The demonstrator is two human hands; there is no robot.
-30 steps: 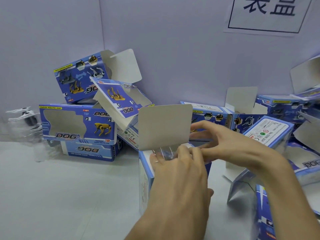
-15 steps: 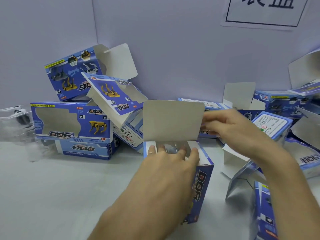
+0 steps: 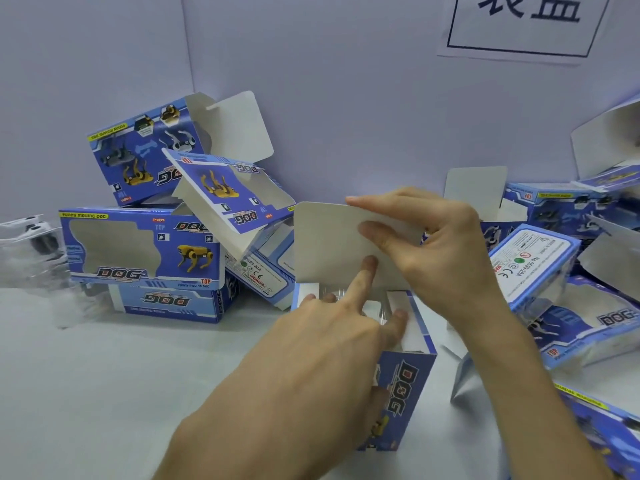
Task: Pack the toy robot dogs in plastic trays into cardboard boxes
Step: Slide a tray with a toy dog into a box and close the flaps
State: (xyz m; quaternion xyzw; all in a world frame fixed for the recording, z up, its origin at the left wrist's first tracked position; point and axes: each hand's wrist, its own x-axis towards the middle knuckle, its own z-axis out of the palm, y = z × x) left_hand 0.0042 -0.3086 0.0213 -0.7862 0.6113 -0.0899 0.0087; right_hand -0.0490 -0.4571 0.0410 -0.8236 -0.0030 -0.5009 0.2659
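Note:
A blue cardboard box (image 3: 407, 386) printed "DOG" stands on end at the table's centre with its top open. Its white lid flap (image 3: 325, 244) sticks up behind the opening. My left hand (image 3: 322, 358) grips the box from the front, thumb on the printed face, fingers pressing the small side flaps down, and the index finger raised against the lid flap. My right hand (image 3: 440, 251) pinches the lid flap's upper right part between thumb and fingers. Clear plastic of a tray (image 3: 372, 308) glints inside the opening; I cannot see the toy dog in it.
Several open blue boxes (image 3: 138, 251) are heaped at the left against the wall, and more boxes (image 3: 533, 261) crowd the right side. A clear tray holding a toy (image 3: 34, 244) lies at the far left. A paper sign (image 3: 526, 22) hangs on the wall. White tabletop (image 3: 104, 393) spreads at front left.
My right hand has slid from the flap's right edge onto the flap and taken hold of it. My left index finger has lifted off the opening up to the flap.

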